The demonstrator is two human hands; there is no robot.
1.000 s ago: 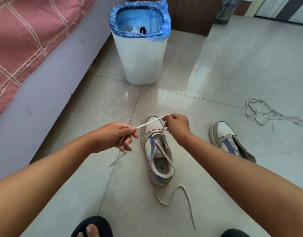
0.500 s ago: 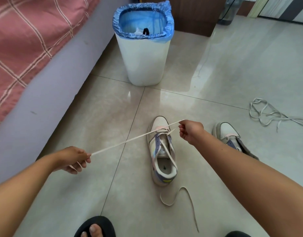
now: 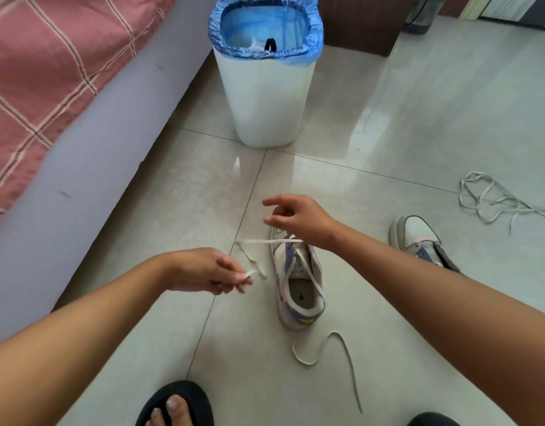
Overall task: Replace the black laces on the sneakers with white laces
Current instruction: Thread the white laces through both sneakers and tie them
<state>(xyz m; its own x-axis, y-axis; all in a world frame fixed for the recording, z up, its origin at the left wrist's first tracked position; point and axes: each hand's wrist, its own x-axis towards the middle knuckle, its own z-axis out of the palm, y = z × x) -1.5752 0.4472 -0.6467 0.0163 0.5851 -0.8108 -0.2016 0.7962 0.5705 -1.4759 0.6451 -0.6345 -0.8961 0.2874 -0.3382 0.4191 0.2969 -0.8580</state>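
The left hand (image 3: 203,269) pinches the slack end of the white lace (image 3: 255,241), though blur makes this a little uncertain. The right hand (image 3: 298,219) hovers spread above the sneaker (image 3: 298,290) on the floor (image 3: 172,210). A sudden pull could draw the lace unevenly through the eyelets.

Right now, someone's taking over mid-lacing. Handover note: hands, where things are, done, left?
Left hand pinches one end of the white lace.
Right hand hovers open above the toe of the near sneaker, holding nothing.
The lace is through the front eyelets only; its other end trails on the floor behind the heel.
Second sneaker shows no lace; a loose lace lies beyond it.
Left: finish lacing this shoe, then lace the second.
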